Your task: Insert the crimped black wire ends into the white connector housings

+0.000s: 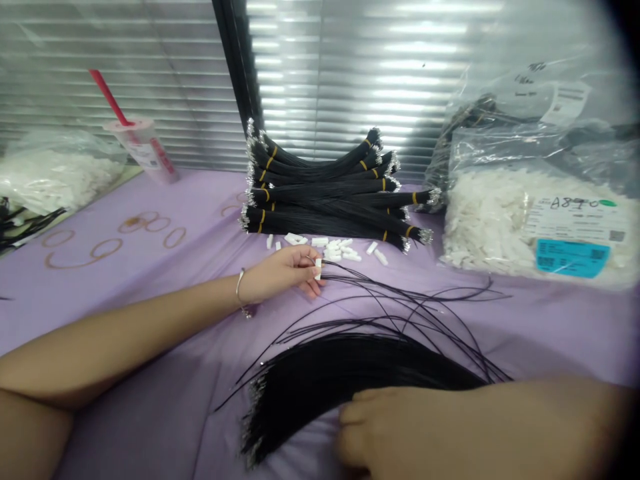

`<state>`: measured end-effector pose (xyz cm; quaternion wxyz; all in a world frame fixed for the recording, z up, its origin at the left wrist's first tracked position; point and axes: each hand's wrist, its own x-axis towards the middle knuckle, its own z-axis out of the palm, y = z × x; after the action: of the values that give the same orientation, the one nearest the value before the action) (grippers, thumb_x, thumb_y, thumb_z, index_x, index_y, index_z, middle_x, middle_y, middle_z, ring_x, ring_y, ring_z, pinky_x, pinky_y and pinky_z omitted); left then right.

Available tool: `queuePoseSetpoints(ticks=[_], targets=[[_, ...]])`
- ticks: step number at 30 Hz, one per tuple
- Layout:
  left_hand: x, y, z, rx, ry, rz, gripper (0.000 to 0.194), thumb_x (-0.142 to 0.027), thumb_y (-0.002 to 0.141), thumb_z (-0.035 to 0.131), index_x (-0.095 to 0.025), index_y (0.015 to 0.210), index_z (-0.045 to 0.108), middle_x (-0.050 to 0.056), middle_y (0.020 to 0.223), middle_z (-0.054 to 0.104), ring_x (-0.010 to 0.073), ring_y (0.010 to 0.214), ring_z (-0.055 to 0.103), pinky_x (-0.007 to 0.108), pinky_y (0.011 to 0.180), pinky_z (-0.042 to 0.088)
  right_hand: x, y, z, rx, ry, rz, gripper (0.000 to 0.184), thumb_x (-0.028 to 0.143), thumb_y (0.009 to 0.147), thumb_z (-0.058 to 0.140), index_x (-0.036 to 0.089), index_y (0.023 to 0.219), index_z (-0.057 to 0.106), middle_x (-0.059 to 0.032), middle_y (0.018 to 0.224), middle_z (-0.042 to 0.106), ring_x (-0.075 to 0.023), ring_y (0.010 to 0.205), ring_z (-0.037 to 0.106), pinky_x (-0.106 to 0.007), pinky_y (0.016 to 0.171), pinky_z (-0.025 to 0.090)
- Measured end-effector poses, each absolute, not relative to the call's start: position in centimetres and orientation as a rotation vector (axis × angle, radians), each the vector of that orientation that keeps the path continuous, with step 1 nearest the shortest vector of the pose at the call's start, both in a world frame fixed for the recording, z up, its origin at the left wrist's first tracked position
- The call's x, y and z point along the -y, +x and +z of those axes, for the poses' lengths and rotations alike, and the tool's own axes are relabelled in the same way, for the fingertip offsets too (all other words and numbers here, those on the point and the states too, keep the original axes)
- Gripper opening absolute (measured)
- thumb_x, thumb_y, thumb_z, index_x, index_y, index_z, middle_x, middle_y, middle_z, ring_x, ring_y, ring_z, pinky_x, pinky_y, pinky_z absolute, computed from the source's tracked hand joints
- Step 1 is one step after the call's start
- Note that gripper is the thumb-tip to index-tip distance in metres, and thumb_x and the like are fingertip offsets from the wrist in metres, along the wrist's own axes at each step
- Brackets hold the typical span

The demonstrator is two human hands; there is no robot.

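Observation:
Between the thumb and fingers of my left hand (290, 267) is a small white plastic connector housing (318, 269). Several thin black wires (380, 288) run from it to the right across the cloth. My right hand (380, 427) is at the lower right, back up with fingers curled, against the near edge of a thick bundle of black wires (350, 360). What its fingers hold, if anything, is hidden. Silvery metal terminals (255, 413) tip the bundle's left end. Loose white housings (340, 249) lie just beyond my left hand.
Tied bundles of black wires (325, 193) are stacked at the back. To their right stands a clear bag of white housings (490, 220); another bag (55, 177) is far left. A cup with a red straw (145, 150) and rubber bands (107, 248) sit on the purple cloth (200, 193).

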<state>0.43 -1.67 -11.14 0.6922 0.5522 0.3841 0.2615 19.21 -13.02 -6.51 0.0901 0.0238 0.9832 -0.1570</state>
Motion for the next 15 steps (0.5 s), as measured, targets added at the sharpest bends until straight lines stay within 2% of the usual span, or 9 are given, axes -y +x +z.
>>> queuePoseSetpoints(ticks=[4, 7, 9, 12, 15], targets=[[1.7, 0.5, -11.0, -0.878, 1.231, 0.574, 0.016, -0.014, 0.078, 0.059, -0.011, 0.088, 0.045, 0.006, 0.074, 0.065, 0.0111, 0.061, 0.065, 0.025, 0.059, 0.057, 12.8, 19.3, -6.4, -2.935, -0.009, -0.401, 0.017, 0.023, 0.067, 0.065, 0.018, 0.052, 0.059, -0.0031, 0.069, 0.063, -0.0126, 0.055, 0.051, -0.027, 0.057, 0.046], [1.7, 0.4, -11.0, -0.867, 1.245, 0.574, 0.015, -0.013, 0.078, 0.058, -0.011, 0.087, 0.046, 0.005, 0.074, 0.065, 0.0109, 0.061, 0.065, 0.025, 0.059, 0.057, 12.6, 19.5, -6.2, -2.910, -0.082, -0.359, 0.015, 0.020, 0.069, 0.065, 0.017, 0.055, 0.061, -0.0026, 0.068, 0.063, -0.0134, 0.057, 0.053, -0.027, 0.064, 0.048], [1.6, 0.3, -11.0, -0.853, 1.254, 0.571, 0.015, -0.014, 0.079, 0.058, -0.011, 0.087, 0.047, 0.005, 0.074, 0.065, 0.0107, 0.060, 0.064, 0.026, 0.060, 0.057, 12.5, 19.8, -6.0, -2.907, -0.083, -0.348, 0.008, 0.018, 0.071, 0.063, 0.016, 0.063, 0.064, -0.0027, 0.071, 0.064, -0.0148, 0.062, 0.055, -0.028, 0.069, 0.048], [1.6, 0.3, -11.1, -0.842, 1.262, 0.567, 0.015, -0.016, 0.079, 0.058, -0.011, 0.087, 0.047, 0.005, 0.074, 0.065, 0.0101, 0.060, 0.064, 0.026, 0.061, 0.057, 12.3, 20.6, -5.4, -2.912, 0.156, -0.305, 0.010, 0.021, 0.072, 0.060, 0.016, 0.078, 0.067, -0.0046, 0.078, 0.065, -0.0184, 0.069, 0.058, -0.033, 0.069, 0.048], [1.6, 0.3, -11.1, -0.837, 1.265, 0.569, 0.014, -0.016, 0.080, 0.059, -0.010, 0.087, 0.047, 0.005, 0.074, 0.065, 0.0102, 0.060, 0.064, 0.026, 0.061, 0.057, 12.3, 21.3, -5.1, -2.948, 0.329, -0.217, 0.014, 0.024, 0.073, 0.059, 0.017, 0.081, 0.068, -0.0068, 0.079, 0.066, -0.0196, 0.069, 0.059, -0.035, 0.067, 0.048]])
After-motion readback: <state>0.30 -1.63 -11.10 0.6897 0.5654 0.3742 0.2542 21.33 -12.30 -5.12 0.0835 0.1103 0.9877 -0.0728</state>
